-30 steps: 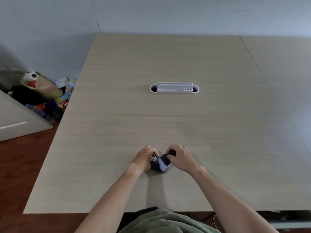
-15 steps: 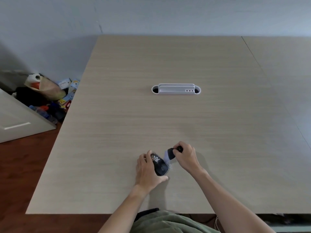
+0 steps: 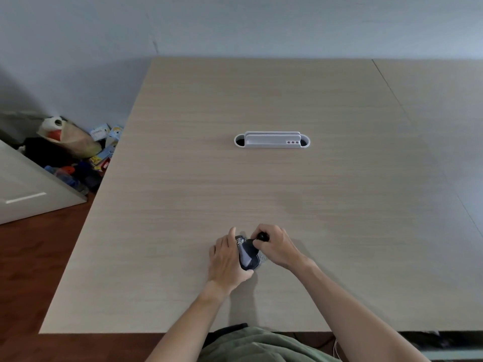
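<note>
A small dark navy object [image 3: 248, 254] with a speckled patterned patch lies on the wooden table [image 3: 261, 192] near its front edge; what it is cannot be told. My left hand [image 3: 227, 259] cups it from the left, thumb under its near end. My right hand [image 3: 277, 246] pinches a dark rounded end of it at the top right. Both hands hide part of the object.
A white cable-port insert [image 3: 271, 140] is set into the table's middle. A second tabletop [image 3: 431, 105] adjoins on the right. On the floor at left lie a heap of bags and boxes [image 3: 75, 150] and a white cabinet [image 3: 28, 194].
My left hand turned from gripping the object with curled fingers to cupping it from the side. The object rolled so its dark face shows. My right hand kept pinching the dark end.
</note>
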`<state>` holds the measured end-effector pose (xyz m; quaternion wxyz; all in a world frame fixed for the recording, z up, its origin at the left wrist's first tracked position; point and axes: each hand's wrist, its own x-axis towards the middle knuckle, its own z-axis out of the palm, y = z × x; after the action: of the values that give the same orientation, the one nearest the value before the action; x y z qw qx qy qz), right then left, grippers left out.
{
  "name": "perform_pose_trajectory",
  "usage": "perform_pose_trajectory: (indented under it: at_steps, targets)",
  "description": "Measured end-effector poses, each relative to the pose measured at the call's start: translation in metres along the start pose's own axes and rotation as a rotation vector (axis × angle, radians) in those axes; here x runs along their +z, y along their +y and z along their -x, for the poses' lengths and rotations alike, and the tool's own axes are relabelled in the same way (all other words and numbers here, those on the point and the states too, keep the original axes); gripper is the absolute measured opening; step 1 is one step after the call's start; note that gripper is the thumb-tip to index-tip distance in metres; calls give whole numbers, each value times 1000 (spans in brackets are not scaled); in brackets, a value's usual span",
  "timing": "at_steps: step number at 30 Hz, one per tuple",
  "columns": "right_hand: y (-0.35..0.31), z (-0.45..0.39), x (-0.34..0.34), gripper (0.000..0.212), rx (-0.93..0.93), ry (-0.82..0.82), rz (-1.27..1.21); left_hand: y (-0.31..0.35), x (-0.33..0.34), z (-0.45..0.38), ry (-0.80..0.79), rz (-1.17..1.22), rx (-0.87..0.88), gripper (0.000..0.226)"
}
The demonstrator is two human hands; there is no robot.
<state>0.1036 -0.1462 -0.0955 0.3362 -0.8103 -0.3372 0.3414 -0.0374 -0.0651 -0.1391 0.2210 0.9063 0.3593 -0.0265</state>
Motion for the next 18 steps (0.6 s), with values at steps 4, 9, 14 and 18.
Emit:
perform_pose_trajectory:
  at_steps: [4,9,14,18]
  targets:
    - [8,-4,-4,22,41,29,87,-2,-9,-8,-51,-55,68,121]
    - [10,-6,-11,16,88,178,33,-2,-14,-13,-86,-94,90,127]
    - [6,-2,2,16,60,20,-6,2,-16,-15,-100,-122,114,123]
    - [17,1,1,15,111,153,97,-1,-17,-22,-131,-129,142,128]
